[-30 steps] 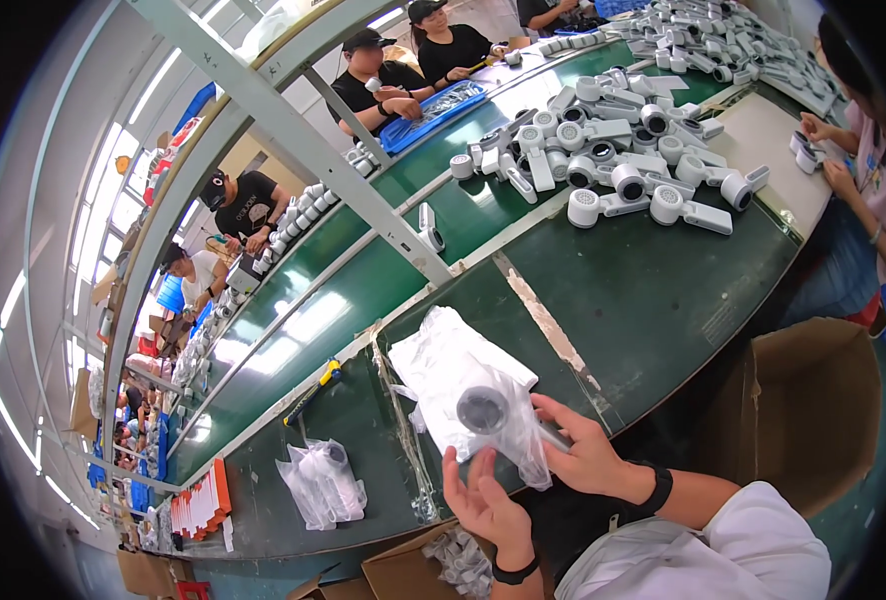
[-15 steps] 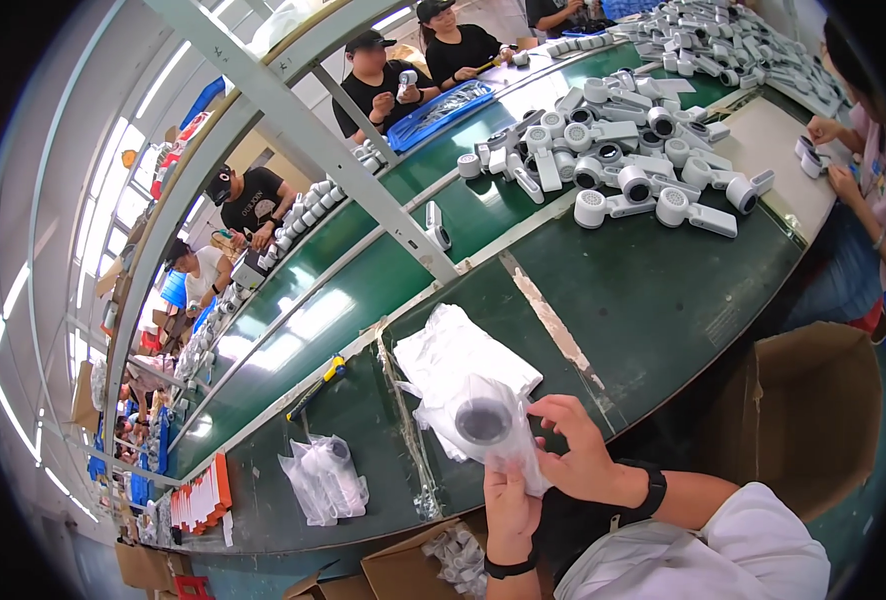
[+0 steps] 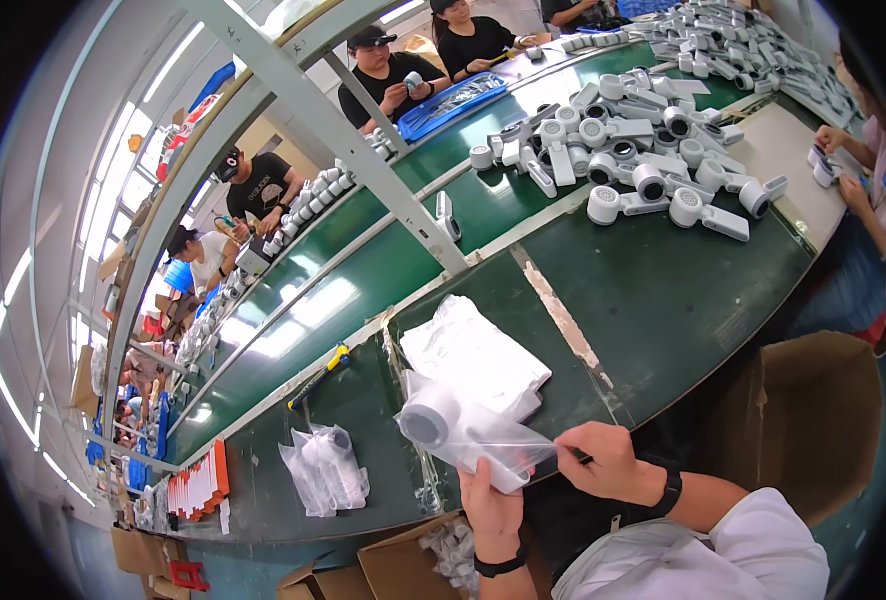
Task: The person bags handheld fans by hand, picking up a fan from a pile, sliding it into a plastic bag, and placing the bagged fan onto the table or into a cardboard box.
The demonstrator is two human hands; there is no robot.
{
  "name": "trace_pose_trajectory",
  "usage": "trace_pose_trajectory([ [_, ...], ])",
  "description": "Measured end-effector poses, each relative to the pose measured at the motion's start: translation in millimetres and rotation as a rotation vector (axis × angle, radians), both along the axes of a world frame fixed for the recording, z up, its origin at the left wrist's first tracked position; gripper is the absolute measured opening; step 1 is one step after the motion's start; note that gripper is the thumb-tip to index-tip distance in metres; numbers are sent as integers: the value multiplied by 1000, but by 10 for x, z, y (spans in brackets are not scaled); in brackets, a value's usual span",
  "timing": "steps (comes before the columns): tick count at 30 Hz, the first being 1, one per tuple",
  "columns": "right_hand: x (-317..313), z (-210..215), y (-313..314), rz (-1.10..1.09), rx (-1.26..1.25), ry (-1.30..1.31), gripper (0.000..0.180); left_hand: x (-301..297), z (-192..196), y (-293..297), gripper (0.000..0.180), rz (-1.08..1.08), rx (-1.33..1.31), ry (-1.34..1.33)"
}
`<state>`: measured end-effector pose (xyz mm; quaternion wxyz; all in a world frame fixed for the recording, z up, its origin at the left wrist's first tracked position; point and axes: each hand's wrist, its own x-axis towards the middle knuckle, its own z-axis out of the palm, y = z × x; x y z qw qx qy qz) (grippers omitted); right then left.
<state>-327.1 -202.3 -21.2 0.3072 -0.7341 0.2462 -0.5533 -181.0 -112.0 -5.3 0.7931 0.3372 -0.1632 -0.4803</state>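
Observation:
A white handheld device [image 3: 429, 415] with a round grey-faced head, like a small handheld fan, lies tilted inside a clear plastic bag [image 3: 508, 438]. My left hand [image 3: 493, 508] grips the bagged device from below, by its handle end. To its right, my right hand [image 3: 608, 462] is closed in a pinch on the stretched edge of the bag. Just beyond my hands, a stack of white plastic bags [image 3: 478, 350] rests on the dark green table [image 3: 653, 330]. Farther left lie bagged devices [image 3: 325, 470] of the same sort; their exact number is hard to make out.
Many loose white devices [image 3: 643, 160] are heaped at the back right. A yellow-and-black tool [image 3: 320, 375] and orange-and-white boxes [image 3: 199, 492] lie to the left. Cardboard boxes [image 3: 813, 425] stand below the table. A metal post [image 3: 363, 180] rises before the conveyor; co-workers sit around.
The bagged device has swung leftward, its round head now pointing left. My right hand has drawn away to the right, pulling the bag's edge taut. My left hand has shifted slightly left.

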Motion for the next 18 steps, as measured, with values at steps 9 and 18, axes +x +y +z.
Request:
trace_pose_trajectory([
  [9,-32,105,11,197,180,-2,14,221,-80,156,54,166,57,-191],
  [18,-94,-293,-140,209,466,178,11,1495,288,1390,45,892,528,-606],
])
